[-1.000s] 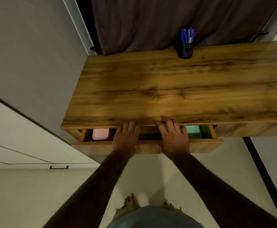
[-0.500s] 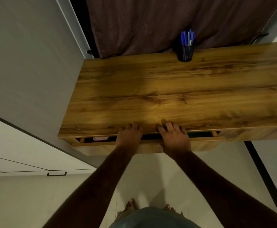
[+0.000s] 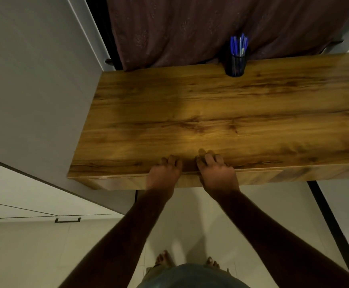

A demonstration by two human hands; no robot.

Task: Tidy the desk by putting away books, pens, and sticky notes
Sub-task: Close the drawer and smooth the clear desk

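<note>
Head view, looking down on a wooden surface (image 3: 190, 113); left hand (image 3: 162, 174) at the near edge, palm against the drawer front (image 3: 123, 181); its fingers (image 3: 172, 160) close together, bent over the edge, tips resting on top of the surface. Beside it, right hand (image 3: 218, 173), with a narrow strip of wood showing between the two; same posture, palm on the drawer front; fingers (image 3: 209, 157) slightly spread, tips on the surface.

Drawer front flush under the near edge; inside hidden.

Blue pens (image 3: 239, 44) standing upright in a dark mesh holder (image 3: 236, 66) at the far edge of the surface, right of centre, well apart from both hands; count not legible.

Brownish curtain (image 3: 211, 23) hanging behind the far edge; touching the holder or just behind it, cannot tell. Grey wall panel (image 3: 34, 80) to the left.

Pale floor (image 3: 190, 215) beyond the near edge; bare feet (image 3: 163, 259) on it at the bottom of the view; small black handle (image 3: 67, 220) low on the left, on a white front.
</note>
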